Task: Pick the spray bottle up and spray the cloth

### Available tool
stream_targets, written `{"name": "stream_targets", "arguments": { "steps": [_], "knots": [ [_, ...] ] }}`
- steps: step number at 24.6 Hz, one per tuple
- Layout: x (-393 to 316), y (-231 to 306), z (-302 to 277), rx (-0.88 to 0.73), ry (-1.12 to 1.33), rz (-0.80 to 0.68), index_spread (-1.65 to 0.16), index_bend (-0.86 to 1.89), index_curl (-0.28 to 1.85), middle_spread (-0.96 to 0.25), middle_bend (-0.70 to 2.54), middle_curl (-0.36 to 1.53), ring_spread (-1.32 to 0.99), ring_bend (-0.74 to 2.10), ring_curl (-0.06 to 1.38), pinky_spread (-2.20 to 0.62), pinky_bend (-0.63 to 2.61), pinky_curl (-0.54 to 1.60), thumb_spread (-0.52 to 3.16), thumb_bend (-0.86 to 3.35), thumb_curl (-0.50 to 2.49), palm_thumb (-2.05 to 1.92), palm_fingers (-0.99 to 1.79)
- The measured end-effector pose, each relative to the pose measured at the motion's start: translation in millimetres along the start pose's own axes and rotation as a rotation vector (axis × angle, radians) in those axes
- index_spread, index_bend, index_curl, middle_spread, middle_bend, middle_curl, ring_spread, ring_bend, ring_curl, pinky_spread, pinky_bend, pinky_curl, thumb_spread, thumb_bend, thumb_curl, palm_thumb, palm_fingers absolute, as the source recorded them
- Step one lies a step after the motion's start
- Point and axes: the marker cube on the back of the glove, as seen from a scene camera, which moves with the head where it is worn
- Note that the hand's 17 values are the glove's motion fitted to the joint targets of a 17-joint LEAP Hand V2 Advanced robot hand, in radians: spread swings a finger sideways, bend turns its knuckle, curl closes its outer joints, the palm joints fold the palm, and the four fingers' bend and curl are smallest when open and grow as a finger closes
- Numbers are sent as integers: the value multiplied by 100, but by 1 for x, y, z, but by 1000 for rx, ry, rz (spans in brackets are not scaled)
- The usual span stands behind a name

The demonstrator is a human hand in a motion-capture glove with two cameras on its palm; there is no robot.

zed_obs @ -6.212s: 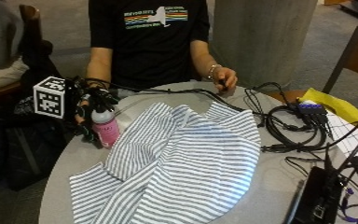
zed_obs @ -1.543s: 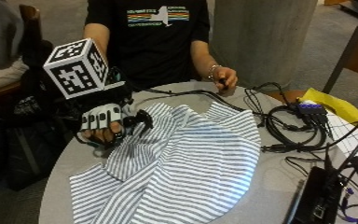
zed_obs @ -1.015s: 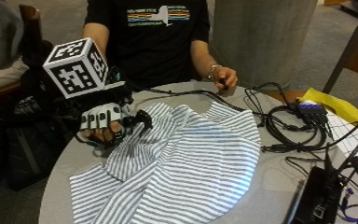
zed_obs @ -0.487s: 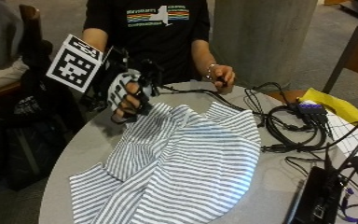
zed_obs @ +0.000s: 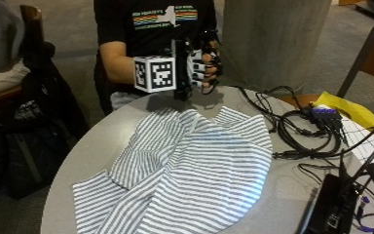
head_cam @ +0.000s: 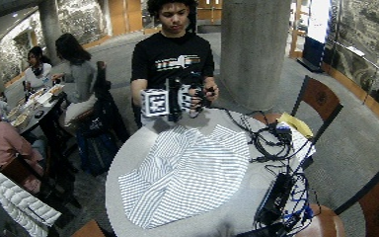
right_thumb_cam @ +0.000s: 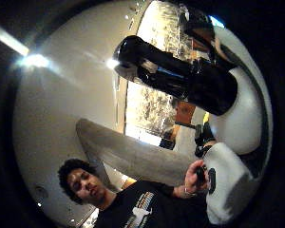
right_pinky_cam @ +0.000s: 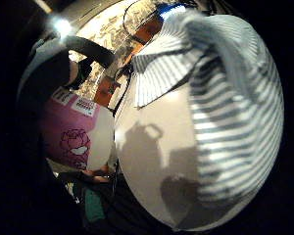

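Note:
A blue-and-white striped cloth (zed_obs: 193, 170) (head_cam: 183, 173) lies spread and rumpled over the round grey table (zed_obs: 96, 146). My gloved right hand (zed_obs: 200, 66) (head_cam: 193, 96) is raised in front of the person's chest, above the cloth's far edge, with its fingers curled. The pink spray bottle (right_pinky_cam: 73, 137), with a rose drawn on its label, sits close against the palm in the little finger side palm view, and the striped cloth (right_pinky_cam: 230, 98) lies on the table below it. From outside the bottle is hidden behind the hand.
Coiled black cables (zed_obs: 304, 131) and a yellow sheet (zed_obs: 349, 109) lie at the table's right. A black device (zed_obs: 333, 204) sits at the near right. A chair (zed_obs: 368, 63) and a concrete pillar (zed_obs: 271, 44) stand behind; dark bags (zed_obs: 31, 122) hang at left.
The hand has risen from the table's left edge with the bottle and swung toward the far side, in front of the person's chest. The cloth has not moved.

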Motion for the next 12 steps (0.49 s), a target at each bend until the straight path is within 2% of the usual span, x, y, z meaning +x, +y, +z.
{"name": "stream_targets", "arguments": {
  "steps": [6, 12],
  "knots": [
    [34, -3, 68, -61, -21, -6, -18, 13, 29, -7, 34, 51, -8, 48, 43, -5, 31, 37, 61, -3, 64, 105, 107],
    [45, -2, 84, -58, 62, -21, -18, 13, 30, -7, 34, 51, -7, 45, 41, -2, 29, 36, 68, -3, 61, 103, 107]
  ]
}}
